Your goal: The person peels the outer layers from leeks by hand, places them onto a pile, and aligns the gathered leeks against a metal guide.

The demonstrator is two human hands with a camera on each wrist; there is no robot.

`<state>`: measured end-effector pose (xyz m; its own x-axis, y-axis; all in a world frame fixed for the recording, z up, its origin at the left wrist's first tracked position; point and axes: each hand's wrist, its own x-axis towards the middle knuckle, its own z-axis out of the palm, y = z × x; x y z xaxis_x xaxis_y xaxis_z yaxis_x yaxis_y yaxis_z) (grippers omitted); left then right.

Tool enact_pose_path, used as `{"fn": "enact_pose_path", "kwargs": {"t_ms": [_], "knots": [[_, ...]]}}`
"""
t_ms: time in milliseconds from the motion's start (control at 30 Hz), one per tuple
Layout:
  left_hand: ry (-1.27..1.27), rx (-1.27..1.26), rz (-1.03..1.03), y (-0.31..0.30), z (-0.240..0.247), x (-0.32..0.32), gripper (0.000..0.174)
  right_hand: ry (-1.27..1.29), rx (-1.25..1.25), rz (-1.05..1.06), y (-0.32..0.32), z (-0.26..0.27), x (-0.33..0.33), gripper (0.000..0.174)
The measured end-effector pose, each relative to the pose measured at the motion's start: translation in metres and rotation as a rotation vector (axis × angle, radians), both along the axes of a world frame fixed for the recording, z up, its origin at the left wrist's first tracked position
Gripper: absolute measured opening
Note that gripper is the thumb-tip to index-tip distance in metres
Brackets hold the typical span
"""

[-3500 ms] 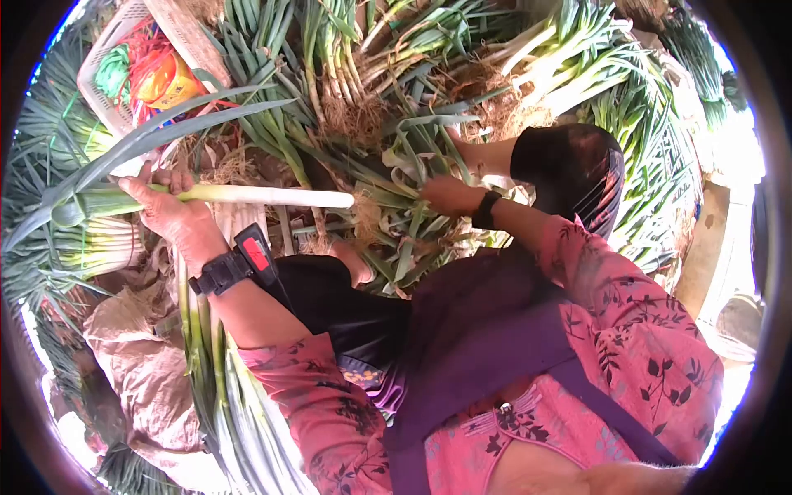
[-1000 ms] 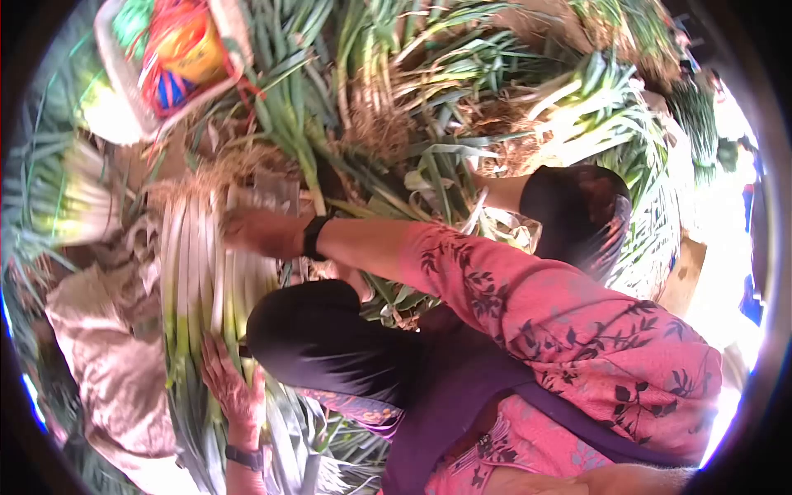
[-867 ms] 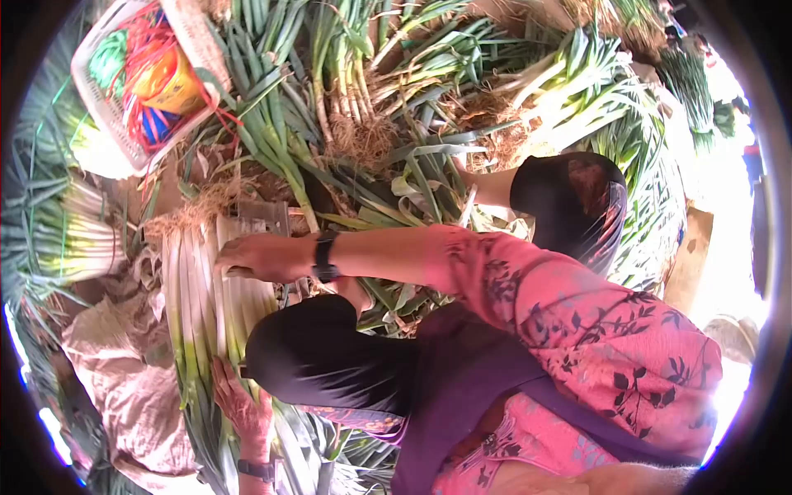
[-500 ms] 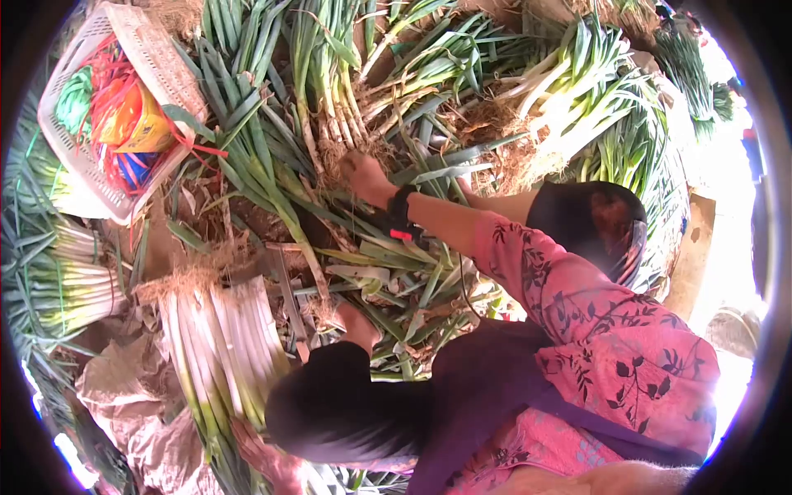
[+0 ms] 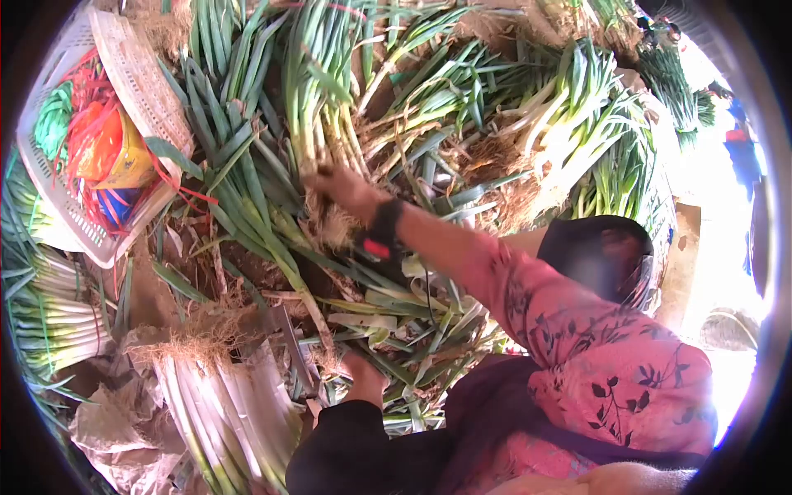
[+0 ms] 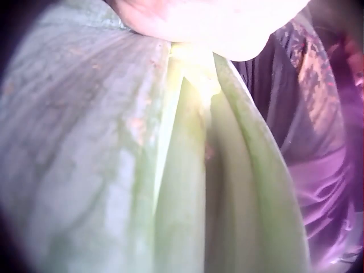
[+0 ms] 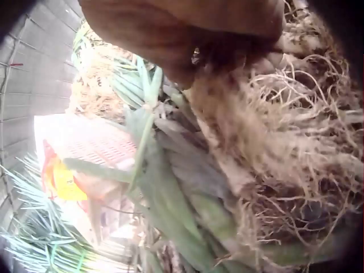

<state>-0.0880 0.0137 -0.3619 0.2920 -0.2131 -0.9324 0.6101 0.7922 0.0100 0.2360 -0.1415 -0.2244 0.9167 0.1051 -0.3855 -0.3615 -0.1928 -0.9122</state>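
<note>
In the head view my right hand [image 5: 342, 191] is at the root end of an upright bunch of green onions [image 5: 313, 107], fingers curled round a green onion stalk. The right wrist view shows this hand [image 7: 193, 34] from below, with the pale stalk [image 7: 219, 136] running from it beside tangled, blurred roots [image 7: 296, 142]. My left hand [image 6: 210, 23] lies across broad green onion leaves [image 6: 85, 125] in the left wrist view; its fingers are hidden there, and it is out of the head view. Cleaned green onions [image 5: 223, 404] with white stalks lie side by side at lower left.
A white plastic basket [image 5: 144, 62] with colored ties stands at upper left, tied green onions [image 5: 62, 313] below it. A flat metal blade-like piece [image 5: 294, 351] stands by my bare foot [image 5: 363, 379]. More green onions [image 5: 569, 107] lie at upper right, trimmed leaves [image 5: 388, 309] between.
A single green onion held in my left hand earlier is no longer there. My right hand has left the cleaned row and reached up to the rooted bunch. The left hand has dropped from the head view.
</note>
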Motion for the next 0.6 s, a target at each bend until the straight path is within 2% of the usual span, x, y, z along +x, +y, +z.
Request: {"fn": "enact_pose_path", "kwargs": {"t_ms": [33,100,133,167,200,233,267,300,333,367,400,433,467,500,567,600], "knots": [[-0.021,-0.013,-0.004,-0.001,0.003,0.002,0.061,-0.032,0.127,-0.039,0.002,0.029,-0.026,0.035],[-0.021,-0.103,0.003,-0.004,0.019,0.010,0.061,0.011,0.337,0.036,-0.003,0.030,-0.082,0.034],[-0.026,-0.110,-0.011,-0.003,0.010,0.005,0.062,-0.052,0.444,0.104,-0.001,0.013,-0.118,0.035],[-0.050,-0.112,-0.025,-0.005,0.018,0.006,0.062,0.152,0.585,-0.024,0.010,0.009,-0.160,0.034],[0.006,-0.071,-0.038,-0.008,0.026,0.006,0.061,0.209,0.483,-0.009,0.011,0.005,-0.197,0.036],[0.062,-0.027,-0.052,-0.011,0.037,0.007,0.062,0.306,0.370,0.253,0.003,-0.043,-0.234,0.039],[0.119,0.020,-0.063,-0.011,0.046,0.008,0.062,0.422,0.154,0.221,0.004,-0.013,-0.264,0.037],[0.092,0.027,-0.070,-0.002,0.028,-0.003,0.062,0.503,0.259,0.311,0.001,-0.025,-0.294,0.033],[0.123,0.053,-0.272,0.011,0.001,-0.017,0.062,0.589,0.362,0.407,-0.002,-0.024,-0.308,0.030],[0.155,0.082,-0.472,0.024,-0.026,-0.026,0.063,0.567,0.362,0.409,-0.006,-0.025,-0.313,0.030],[0.133,0.092,-0.475,0.043,-0.004,-0.015,0.063,0.296,0.327,0.421,-0.009,-0.012,-0.311,0.028],[0.015,0.258,-0.588,0.058,0.019,-0.004,0.060,0.023,0.289,0.424,-0.014,-0.001,-0.305,0.026],[-0.105,0.426,-0.699,0.068,0.041,0.001,0.058,0.010,0.374,0.396,-0.015,0.006,-0.290,0.021],[-0.222,0.595,-0.805,0.087,0.088,0.011,0.056,-0.012,0.376,0.390,-0.015,0.021,-0.274,0.021],[-0.460,0.936,-0.995,0.122,0.194,0.030,0.053,0.593,0.927,0.151,-0.018,0.054,-0.252,0.026],[-0.581,1.109,-1.079,0.136,0.250,0.032,0.051,0.573,0.927,0.155,-0.026,0.065,-0.248,0.026]]}}
